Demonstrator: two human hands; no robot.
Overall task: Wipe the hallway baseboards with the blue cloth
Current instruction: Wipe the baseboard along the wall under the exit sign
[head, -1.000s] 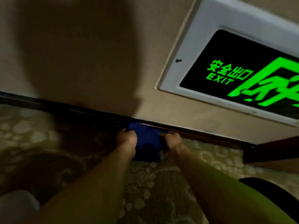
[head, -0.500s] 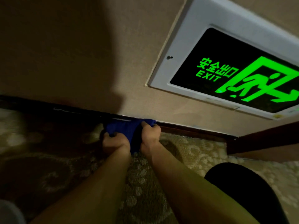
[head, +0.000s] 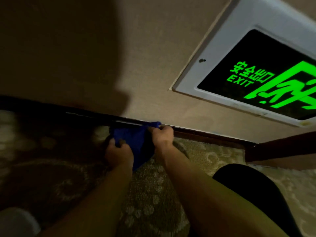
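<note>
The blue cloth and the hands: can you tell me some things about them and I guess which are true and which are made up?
1. Both hands hold the blue cloth. True: the left hand and the right hand each grip a part of it.
2. The cloth lies flat in the middle of the carpet. False: it is up against the dark baseboard, at the foot of the wall.
3. The exit sign glows red. False: its letters and running figure glow green.
4. The sign is to the right of the hands. True.
5. The right hand is nearer the baseboard than the left. True.
</note>
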